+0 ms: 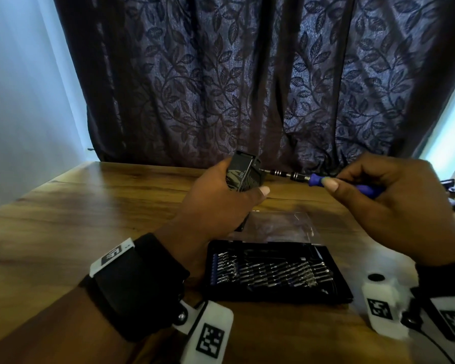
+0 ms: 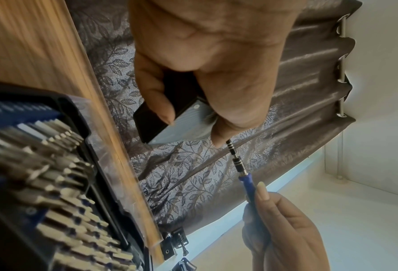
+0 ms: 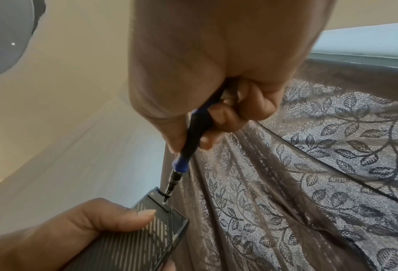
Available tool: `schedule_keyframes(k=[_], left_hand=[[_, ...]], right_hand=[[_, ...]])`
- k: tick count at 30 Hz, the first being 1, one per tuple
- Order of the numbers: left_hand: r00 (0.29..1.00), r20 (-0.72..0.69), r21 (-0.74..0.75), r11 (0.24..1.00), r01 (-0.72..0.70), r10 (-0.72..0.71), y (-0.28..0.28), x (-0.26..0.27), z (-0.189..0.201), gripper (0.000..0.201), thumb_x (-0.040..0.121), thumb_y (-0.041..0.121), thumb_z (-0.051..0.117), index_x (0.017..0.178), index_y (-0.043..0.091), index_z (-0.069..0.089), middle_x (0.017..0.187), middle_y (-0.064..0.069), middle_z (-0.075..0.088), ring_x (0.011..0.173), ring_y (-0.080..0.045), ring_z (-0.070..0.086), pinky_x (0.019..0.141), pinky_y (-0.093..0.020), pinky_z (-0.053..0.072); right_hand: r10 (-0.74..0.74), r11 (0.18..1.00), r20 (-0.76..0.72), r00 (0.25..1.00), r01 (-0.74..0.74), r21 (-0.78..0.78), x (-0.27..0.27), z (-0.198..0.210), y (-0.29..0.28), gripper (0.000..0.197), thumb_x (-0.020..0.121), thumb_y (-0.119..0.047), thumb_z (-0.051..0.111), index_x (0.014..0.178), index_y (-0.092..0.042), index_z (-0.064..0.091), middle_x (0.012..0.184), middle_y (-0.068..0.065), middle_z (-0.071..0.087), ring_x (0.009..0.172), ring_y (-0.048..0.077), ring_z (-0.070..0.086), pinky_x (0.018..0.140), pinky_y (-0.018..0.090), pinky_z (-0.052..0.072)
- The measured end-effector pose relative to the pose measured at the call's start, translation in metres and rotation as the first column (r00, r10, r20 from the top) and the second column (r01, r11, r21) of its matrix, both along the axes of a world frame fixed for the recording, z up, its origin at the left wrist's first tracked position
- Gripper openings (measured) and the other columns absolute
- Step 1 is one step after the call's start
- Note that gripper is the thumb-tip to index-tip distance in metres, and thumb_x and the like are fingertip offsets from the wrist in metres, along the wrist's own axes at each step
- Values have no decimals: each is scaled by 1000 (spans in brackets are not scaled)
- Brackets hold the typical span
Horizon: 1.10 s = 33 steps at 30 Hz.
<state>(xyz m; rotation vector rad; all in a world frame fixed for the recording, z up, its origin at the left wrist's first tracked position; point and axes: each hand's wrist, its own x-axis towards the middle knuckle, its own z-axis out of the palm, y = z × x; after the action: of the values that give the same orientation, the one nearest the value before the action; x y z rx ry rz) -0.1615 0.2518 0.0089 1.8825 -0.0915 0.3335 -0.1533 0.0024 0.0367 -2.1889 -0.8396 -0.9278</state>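
Black ribbed enclosure (image 3: 144,238) | striped face | blue-handled screwdriver (image 3: 188,146) tip at corner screw (image 3: 164,202)

Curtain (image 1: 221,88): dark purple-brown, leaf-and-vine pattern. Table (image 1: 90,206): warm brown, streaked wood grain. Screwdriver (image 1: 314,178): blue handle, shaft banded black and silver. Enclosure (image 1: 243,174): black and grey, fine parallel stripes. Bit case (image 1: 273,295): black shell, blue insert, silver bits. Wrist strap (image 1: 134,282): black. Tag (image 1: 208,334): white with black squares.
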Motion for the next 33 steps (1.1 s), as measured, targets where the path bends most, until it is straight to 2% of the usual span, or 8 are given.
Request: schedule_keyframes(k=[4,8,12,14,18,22,28,33], left_hand=[[1000,0,1,1000,7,-7,1,1,-2,34,83,38,85,110,37,65,99,16,75,88,3,69,85,-26,60],[999,-18,14,999,31,-30,3,5,-5,44,81,27,88,114,39,61,104,13,74,95,-3,70,87,-27,59],[996,-51,-73,995,63,-67,3,7,-7,54,78,3,86,115,34,61,109,-1,74,101,-20,72,85,-37,63],[995,-71,-108,992,68,-76,1,6,-5,46,81,-1,83,109,30,64,108,-8,73,100,-27,72,81,-40,64],[987,-161,-154,987,-48,23,0,3,0,25,88,7,78,99,26,66,93,-6,72,75,-23,70,43,-25,52],[975,-223,-425,898,-116,20,2,0,4,16,93,21,73,107,25,67,97,-7,75,69,-19,70,42,-23,48],[994,-3,-733,677,70,-107,-1,-7,14,55,83,31,71,130,4,64,124,-28,69,95,-31,66,42,-17,48],[987,68,-705,693,150,-145,2,-8,14,26,102,23,53,122,11,65,114,-19,75,86,-30,73,43,-22,48]], right_hand=[[-2,999,-31,1000,1,-49,8,-3,-1,34,97,-47,58,64,-36,58,52,-6,56,54,18,55,45,20,34],[-32,995,-70,997,25,-94,18,-9,-5,55,100,-56,43,57,-24,54,48,0,52,44,18,50,47,40,41],[1,999,-90,996,-5,-43,19,-10,-7,51,98,-58,47,63,-23,60,50,1,55,46,18,52,48,37,44],[26,1000,-108,994,-24,20,17,-9,-9,27,92,-48,66,75,-27,66,54,-3,58,51,17,54,46,18,38],[92,990,-145,985,-75,121,20,-8,-17,12,84,-26,79,83,-23,67,62,-3,61,53,16,53,52,11,36],[179,957,-168,969,-131,260,15,-5,-18,19,83,-16,84,88,-30,73,79,-20,72,68,2,64,65,9,46],[191,928,-58,980,-161,335,-5,0,-5,14,81,-41,81,89,-30,75,74,-6,72,61,23,67,60,37,56],[212,938,-52,976,-189,289,-10,-1,-2,9,81,-40,75,83,-31,75,70,-6,70,57,24,63,53,47,51]])
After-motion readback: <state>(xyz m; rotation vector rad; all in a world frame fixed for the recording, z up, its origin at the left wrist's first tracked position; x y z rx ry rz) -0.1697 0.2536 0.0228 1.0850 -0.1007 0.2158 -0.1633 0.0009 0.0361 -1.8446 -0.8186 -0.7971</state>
